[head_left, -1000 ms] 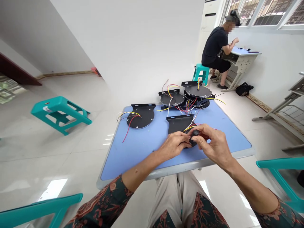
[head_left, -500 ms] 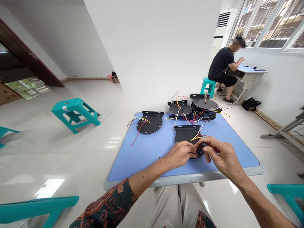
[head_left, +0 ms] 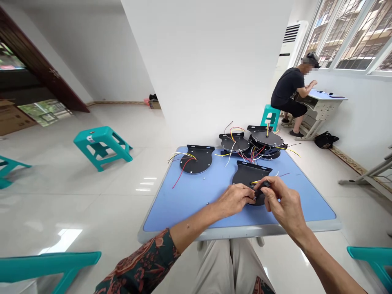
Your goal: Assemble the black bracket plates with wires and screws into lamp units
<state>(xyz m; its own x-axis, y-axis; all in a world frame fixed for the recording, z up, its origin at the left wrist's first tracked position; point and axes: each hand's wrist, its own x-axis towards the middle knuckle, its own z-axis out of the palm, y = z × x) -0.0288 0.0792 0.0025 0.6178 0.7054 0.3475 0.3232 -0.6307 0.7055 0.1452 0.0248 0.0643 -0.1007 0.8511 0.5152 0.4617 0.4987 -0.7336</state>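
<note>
Pinching is what both hands are at, as they were a second ago: the left hand (head_left: pixel 234 200) and the right hand (head_left: pixel 283 204) still meet over the small black part (head_left: pixel 260 196) at the near rim of the black plate (head_left: pixel 249 173). What has changed is mostly the cover. A second ago the right hand lay cupped over the part with the coloured wires (head_left: pixel 256 181) running across its knuckles. Now that hand has drawn back toward 5 o'clock, more of the plate's round face shows, and the wires lie free on the plate at 12 o'clock of the fingers. I judge the work on this one part goes on, with the grip reset rather than let go. The view has also swung up and to the right, so the table sits lower in the picture.

The left fingers (head_left: pixel 249 197) are curled nearly closed, their tips against the part's left side. The right thumb and forefinger (head_left: pixel 266 188) close narrowly on its top, and the other fingers are folded loosely beneath. The part sits on the plate's near edge, over the blue table (head_left: pixel 190 200).

At 10 o'clock of the hands lies a second plate (head_left: pixel 197 159), well apart from them. At 1 o'clock, by the far edge, stands a pile of plates (head_left: pixel 266 141).
</note>
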